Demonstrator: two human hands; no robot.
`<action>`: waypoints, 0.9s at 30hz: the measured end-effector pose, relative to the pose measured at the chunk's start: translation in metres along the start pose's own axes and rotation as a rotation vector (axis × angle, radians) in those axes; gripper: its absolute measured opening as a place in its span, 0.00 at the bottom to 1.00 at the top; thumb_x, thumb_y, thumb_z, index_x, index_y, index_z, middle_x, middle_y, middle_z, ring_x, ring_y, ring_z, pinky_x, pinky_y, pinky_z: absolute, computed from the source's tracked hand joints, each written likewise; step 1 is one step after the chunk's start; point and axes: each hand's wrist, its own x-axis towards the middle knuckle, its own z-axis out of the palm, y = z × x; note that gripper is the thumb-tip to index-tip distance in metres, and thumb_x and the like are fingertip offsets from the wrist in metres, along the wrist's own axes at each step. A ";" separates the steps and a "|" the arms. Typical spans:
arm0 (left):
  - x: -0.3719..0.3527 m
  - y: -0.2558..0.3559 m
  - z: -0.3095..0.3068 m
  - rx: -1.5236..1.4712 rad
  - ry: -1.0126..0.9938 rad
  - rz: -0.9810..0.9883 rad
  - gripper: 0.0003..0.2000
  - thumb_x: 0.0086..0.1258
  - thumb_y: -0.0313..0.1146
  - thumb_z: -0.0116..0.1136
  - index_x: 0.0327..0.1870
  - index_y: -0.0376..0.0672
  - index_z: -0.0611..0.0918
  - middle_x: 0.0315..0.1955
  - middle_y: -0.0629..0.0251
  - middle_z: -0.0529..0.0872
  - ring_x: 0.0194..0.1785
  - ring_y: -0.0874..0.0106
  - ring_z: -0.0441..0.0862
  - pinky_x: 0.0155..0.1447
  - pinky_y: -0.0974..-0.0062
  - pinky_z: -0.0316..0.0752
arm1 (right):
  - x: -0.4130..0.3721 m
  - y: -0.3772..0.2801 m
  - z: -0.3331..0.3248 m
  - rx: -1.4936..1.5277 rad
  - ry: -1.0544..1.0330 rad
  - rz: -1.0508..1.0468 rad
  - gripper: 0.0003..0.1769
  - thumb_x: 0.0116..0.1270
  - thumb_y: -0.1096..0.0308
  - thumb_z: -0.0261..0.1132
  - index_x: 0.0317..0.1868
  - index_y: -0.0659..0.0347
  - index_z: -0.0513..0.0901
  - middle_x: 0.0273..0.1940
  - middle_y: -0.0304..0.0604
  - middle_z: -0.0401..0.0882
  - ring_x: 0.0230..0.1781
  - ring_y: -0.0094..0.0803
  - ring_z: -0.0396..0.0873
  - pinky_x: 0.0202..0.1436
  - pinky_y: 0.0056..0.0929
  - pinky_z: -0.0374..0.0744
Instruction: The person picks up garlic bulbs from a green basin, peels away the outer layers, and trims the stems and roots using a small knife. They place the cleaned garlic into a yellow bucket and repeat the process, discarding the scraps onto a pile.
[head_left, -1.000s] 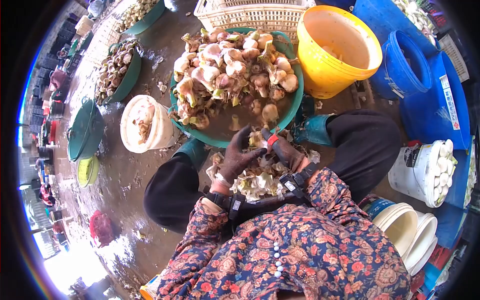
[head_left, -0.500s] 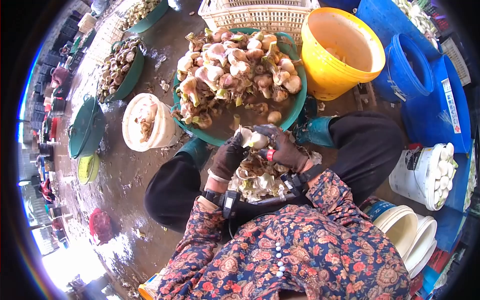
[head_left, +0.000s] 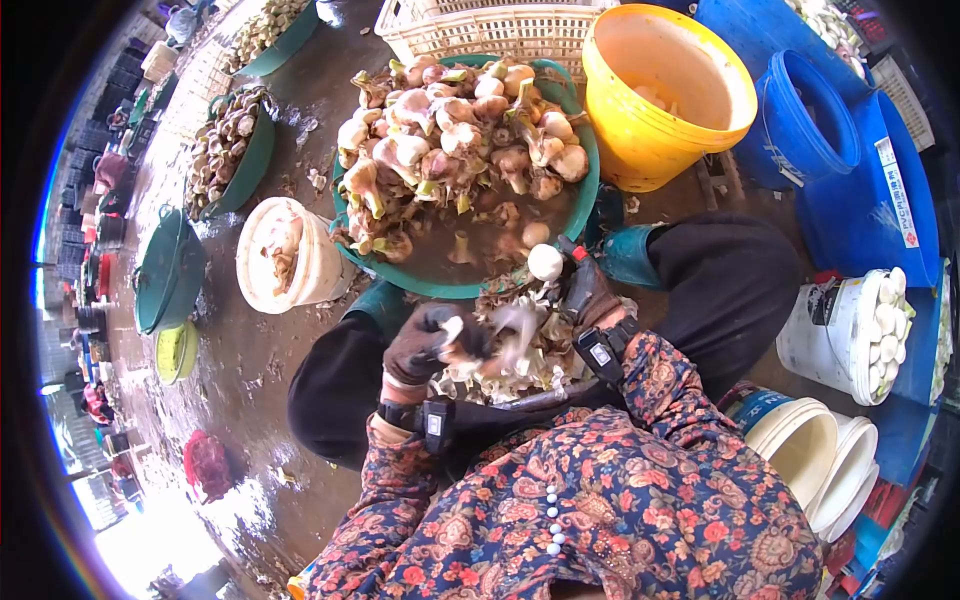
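My right hand (head_left: 591,298), in a dark glove with a red band on a finger, grips a smooth white garlic bulb (head_left: 545,262) at the near rim of a green tub (head_left: 462,292). To its left, my gloved left hand (head_left: 418,343) is curled, with a white scrap of garlic peel (head_left: 452,327) at its fingers. A pale smear of peel in motion shows just right of that hand. Under both hands lies a heap of loose garlic skins (head_left: 540,362) between my legs. Unpeeled garlic bulbs (head_left: 440,130) are piled in the tub.
A yellow bucket (head_left: 640,150) and a blue bucket (head_left: 812,125) stand ahead right. A white bucket (head_left: 825,335) of peeled bulbs is at my right. At left are a white bucket (head_left: 325,262) with peel and a green basin (head_left: 170,280). A plastic crate (head_left: 480,35) stands behind the tub.
My hands, together on the bulb before, are now apart. The right has carried the bulb slightly up and right; the left has pulled down and left with peel. The view has shifted slightly.
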 end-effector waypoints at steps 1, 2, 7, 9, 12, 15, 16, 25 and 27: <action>-0.002 0.010 0.000 -0.119 -0.104 -0.008 0.17 0.58 0.43 0.61 0.20 0.38 0.74 0.17 0.63 0.74 0.20 0.70 0.71 0.27 0.74 0.68 | -0.005 -0.002 0.007 0.025 -0.012 0.036 0.14 0.61 0.55 0.63 0.37 0.57 0.81 0.28 0.39 0.81 0.23 0.29 0.78 0.21 0.27 0.75; -0.004 0.023 0.007 -0.050 -0.037 -0.081 0.17 0.57 0.42 0.62 0.18 0.38 0.74 0.16 0.60 0.75 0.17 0.69 0.72 0.26 0.73 0.69 | -0.004 -0.001 0.007 0.005 0.069 -0.003 0.14 0.61 0.56 0.62 0.39 0.57 0.80 0.29 0.39 0.81 0.24 0.31 0.78 0.21 0.26 0.76; 0.033 -0.011 -0.046 1.045 -0.041 -0.533 0.25 0.56 0.33 0.66 0.54 0.34 0.75 0.46 0.57 0.82 0.48 0.70 0.78 0.54 0.74 0.72 | 0.013 0.009 -0.010 -0.077 0.135 -0.033 0.12 0.61 0.60 0.62 0.39 0.59 0.81 0.31 0.39 0.80 0.27 0.29 0.77 0.27 0.26 0.75; 0.064 -0.036 -0.065 1.242 0.186 -0.369 0.26 0.57 0.38 0.65 0.55 0.36 0.74 0.46 0.54 0.82 0.48 0.66 0.80 0.54 0.73 0.73 | 0.023 0.018 -0.028 -0.515 0.205 -0.263 0.09 0.61 0.63 0.61 0.37 0.59 0.81 0.30 0.37 0.78 0.28 0.25 0.74 0.28 0.27 0.73; 0.108 -0.077 -0.088 1.404 0.234 -0.199 0.25 0.57 0.45 0.63 0.51 0.38 0.77 0.42 0.50 0.83 0.47 0.58 0.81 0.52 0.67 0.73 | 0.030 0.011 -0.042 -0.477 0.144 -0.214 0.14 0.61 0.61 0.59 0.41 0.61 0.80 0.34 0.39 0.78 0.30 0.27 0.75 0.28 0.28 0.74; 0.145 -0.110 -0.107 1.569 0.024 -0.345 0.22 0.55 0.48 0.60 0.45 0.40 0.80 0.43 0.48 0.82 0.48 0.53 0.79 0.51 0.62 0.73 | 0.027 -0.029 -0.005 -0.426 0.012 -0.014 0.13 0.58 0.60 0.62 0.40 0.58 0.80 0.33 0.39 0.77 0.30 0.29 0.76 0.27 0.31 0.75; 0.152 -0.109 -0.102 1.585 0.045 -0.371 0.21 0.53 0.49 0.58 0.41 0.41 0.81 0.42 0.46 0.81 0.48 0.48 0.77 0.50 0.60 0.73 | 0.019 -0.042 0.037 -0.301 0.010 -0.292 0.17 0.66 0.58 0.53 0.46 0.60 0.78 0.36 0.40 0.80 0.30 0.31 0.78 0.32 0.31 0.79; 0.120 -0.071 -0.084 0.464 0.263 -0.356 0.26 0.52 0.38 0.71 0.48 0.34 0.75 0.39 0.63 0.81 0.40 0.77 0.78 0.44 0.79 0.74 | -0.006 -0.051 0.047 -0.743 -0.049 -0.619 0.19 0.63 0.50 0.64 0.25 0.57 0.79 0.20 0.29 0.72 0.21 0.15 0.66 0.26 0.18 0.67; 0.104 -0.045 -0.050 0.439 0.219 -0.372 0.26 0.54 0.36 0.70 0.51 0.34 0.74 0.41 0.63 0.81 0.41 0.76 0.79 0.46 0.78 0.75 | -0.024 -0.019 0.047 -1.139 0.158 -0.507 0.17 0.61 0.54 0.66 0.27 0.61 0.81 0.22 0.32 0.76 0.24 0.14 0.67 0.27 0.20 0.68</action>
